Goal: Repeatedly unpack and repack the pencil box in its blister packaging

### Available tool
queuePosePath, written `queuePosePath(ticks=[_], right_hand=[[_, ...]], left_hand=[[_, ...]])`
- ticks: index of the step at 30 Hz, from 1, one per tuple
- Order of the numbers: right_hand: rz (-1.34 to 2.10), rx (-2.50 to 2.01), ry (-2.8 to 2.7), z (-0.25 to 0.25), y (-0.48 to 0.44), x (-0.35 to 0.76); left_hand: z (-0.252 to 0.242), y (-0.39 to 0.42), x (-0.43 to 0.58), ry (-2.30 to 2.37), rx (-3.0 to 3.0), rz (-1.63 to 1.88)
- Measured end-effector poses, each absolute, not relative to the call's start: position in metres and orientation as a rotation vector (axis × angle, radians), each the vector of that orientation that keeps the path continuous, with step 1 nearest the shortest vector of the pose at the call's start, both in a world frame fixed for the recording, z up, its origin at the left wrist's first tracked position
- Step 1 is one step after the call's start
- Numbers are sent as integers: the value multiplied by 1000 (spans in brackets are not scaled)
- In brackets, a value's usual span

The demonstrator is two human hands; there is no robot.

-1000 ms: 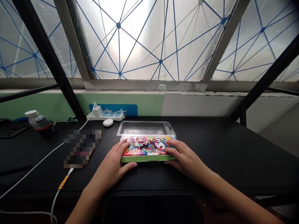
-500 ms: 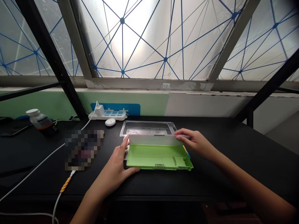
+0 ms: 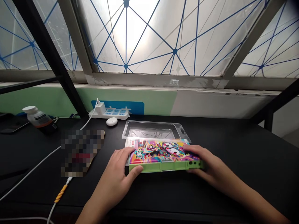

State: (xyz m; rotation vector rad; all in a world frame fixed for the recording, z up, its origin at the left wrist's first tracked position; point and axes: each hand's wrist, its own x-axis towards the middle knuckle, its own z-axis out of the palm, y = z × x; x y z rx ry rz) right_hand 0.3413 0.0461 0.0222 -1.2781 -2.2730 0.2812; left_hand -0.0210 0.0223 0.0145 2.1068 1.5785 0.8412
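Observation:
A green pencil case [image 3: 163, 155] with a bright cartoon lid lies closed on the black desk [image 3: 233, 161]. My left hand [image 3: 119, 174] grips its left end, thumb on the front edge and fingers on the lid. My right hand [image 3: 207, 166] holds its right end, fingers curled over the lid's corner. Just behind the case lies a clear plastic packaging tray [image 3: 154, 132], with a printed card [image 3: 130, 143] showing under the case's left back corner.
A white power strip [image 3: 112, 113] with a plugged charger and a small white round device [image 3: 112, 121] sit at the back. A pill bottle [image 3: 37, 118] stands far left. White cables [image 3: 35, 168] cross the desk's left side beside a blurred flat object [image 3: 79, 151].
Half a second ago the case stood open with my right hand lifting the lid. Now the lid is down and both hands hold the closed case, shifted slightly to the right.

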Motion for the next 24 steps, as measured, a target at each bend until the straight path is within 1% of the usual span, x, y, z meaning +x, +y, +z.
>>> queuePosePath(ticks=[3, 5, 6, 9, 12, 18, 24], right_hand=[[391, -1481, -2145, 29, 56, 333], [382, -1583, -2172, 37, 64, 326], [322, -1600, -2221, 40, 68, 323], [-17, -1537, -2385, 45, 76, 313], [-229, -1452, -2492, 46, 75, 296], [-135, -1313, -2600, 48, 73, 236], [-190, -1292, -2538, 39, 86, 215]], left_hand=[[17, 25, -18, 1591, 2144, 788], [16, 26, -16, 1650, 2156, 739], [15, 27, -15, 1696, 2150, 730], [10, 29, -16, 1815, 2104, 746], [6, 28, -17, 1774, 2108, 724], [9, 26, -17, 1623, 2096, 691], [14, 29, -19, 1579, 2051, 719]])
